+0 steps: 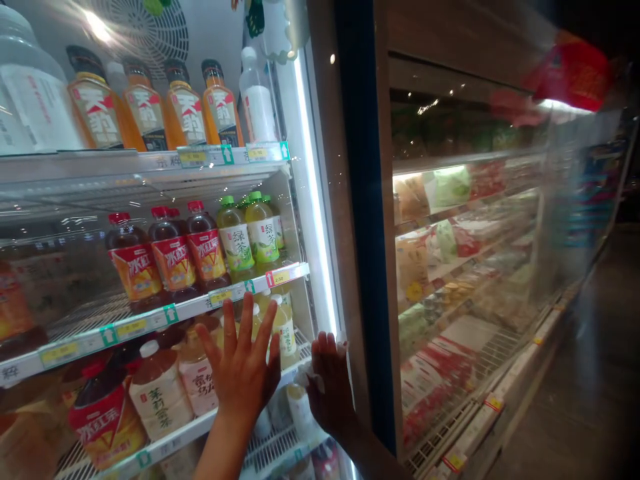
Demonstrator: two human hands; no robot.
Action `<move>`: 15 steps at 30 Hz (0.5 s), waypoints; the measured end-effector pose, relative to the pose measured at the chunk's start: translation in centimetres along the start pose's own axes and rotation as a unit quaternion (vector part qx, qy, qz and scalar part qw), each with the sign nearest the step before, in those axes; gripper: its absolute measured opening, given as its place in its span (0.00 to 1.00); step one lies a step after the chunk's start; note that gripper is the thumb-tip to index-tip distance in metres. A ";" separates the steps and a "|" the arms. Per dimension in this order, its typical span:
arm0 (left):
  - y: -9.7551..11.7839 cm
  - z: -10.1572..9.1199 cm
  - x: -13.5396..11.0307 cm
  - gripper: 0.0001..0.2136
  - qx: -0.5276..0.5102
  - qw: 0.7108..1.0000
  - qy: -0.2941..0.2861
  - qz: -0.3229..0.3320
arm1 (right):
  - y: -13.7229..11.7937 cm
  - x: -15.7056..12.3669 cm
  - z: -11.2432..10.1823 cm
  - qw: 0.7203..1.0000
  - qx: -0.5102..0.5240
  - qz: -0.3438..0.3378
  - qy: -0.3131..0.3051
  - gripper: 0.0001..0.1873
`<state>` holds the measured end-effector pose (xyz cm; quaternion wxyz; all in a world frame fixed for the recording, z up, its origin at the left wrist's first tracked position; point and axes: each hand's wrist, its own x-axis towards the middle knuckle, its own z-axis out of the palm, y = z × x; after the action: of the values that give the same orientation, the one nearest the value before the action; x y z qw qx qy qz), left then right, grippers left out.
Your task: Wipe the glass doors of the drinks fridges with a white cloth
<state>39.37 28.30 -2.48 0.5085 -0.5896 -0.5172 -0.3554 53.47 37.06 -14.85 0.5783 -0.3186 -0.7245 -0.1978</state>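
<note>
My left hand (243, 370) is raised in front of the drinks fridge, fingers spread, with nothing in it; it appears to lie against the glass door. To its right, close to the door's lit edge, my right hand (327, 383) has its fingers together over a crumpled white tissue (314, 379), which it holds at the glass. Only bits of the tissue show around the fingers. Behind my hands, the middle shelf carries red-labelled iced tea bottles (173, 257) and green-capped tea bottles (240, 240). A lower shelf holds a pale-labelled tea bottle (159, 393) and others.
Orange drink bottles (183, 110) and a large white bottle (35, 93) stand on the top shelf. A dark door frame (357, 200) divides this fridge from an open chilled display (450, 267) of packaged food. The floor (565, 400) runs along the right.
</note>
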 end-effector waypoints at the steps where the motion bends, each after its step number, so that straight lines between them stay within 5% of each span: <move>1: 0.0 0.0 0.0 0.31 0.000 1.000 0.000 0.000 | 0.0 -0.1 0.0 1.000 -0.001 -0.003 0.000 0.37; 6: 0.0 0.0 0.0 0.32 -0.013 1.000 0.002 -0.005 | 0.2 1.9 -0.2 0.999 0.002 0.020 0.037 0.36; 11: 0.1 0.0 0.0 0.32 -0.005 1.000 -0.003 -0.002 | -0.4 -0.8 -0.4 1.000 0.014 0.002 -0.006 0.37; 15: 0.1 0.0 0.1 0.31 -0.009 1.000 -0.001 -0.005 | -0.4 1.0 -0.5 1.000 0.006 0.022 0.021 0.36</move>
<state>39.50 28.35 -2.46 0.5009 -0.5921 -0.5174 -0.3617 53.39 36.70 -13.74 0.5997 -0.3269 -0.7061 -0.1871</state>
